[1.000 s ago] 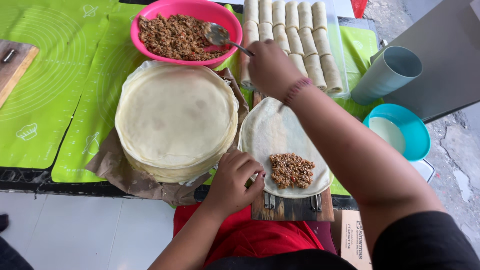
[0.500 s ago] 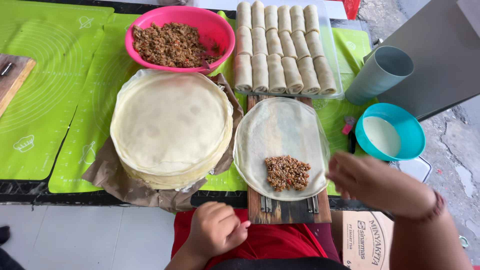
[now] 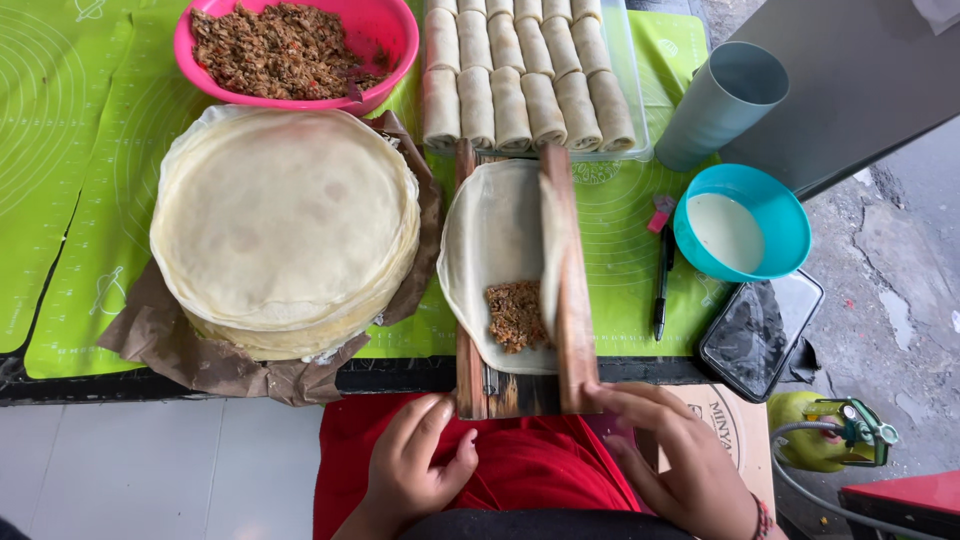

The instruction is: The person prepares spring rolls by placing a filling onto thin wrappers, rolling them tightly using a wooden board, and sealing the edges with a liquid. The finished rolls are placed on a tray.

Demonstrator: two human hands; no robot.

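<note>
Hinged wooden board [image 3: 575,300]: right flap raised and folded inward, carrying the right side of the thin wrapper [image 3: 490,250] over itself. Minced filling [image 3: 515,315] sits on the wrapper's near part, just beside the raised flap. Right hand [image 3: 670,460] at the board's near right corner, fingers curled on the flap's end. Left hand [image 3: 415,465] at the board's near left corner, loosely open, fingertips touching the edge. Left of the board: stack of round wrappers [image 3: 285,225] on brown paper. Beyond the board: tray of finished rolls [image 3: 520,85], pink bowl of filling [image 3: 295,50]. Right of the board: pen [image 3: 661,290], teal bowl of white liquid [image 3: 742,222].
</note>
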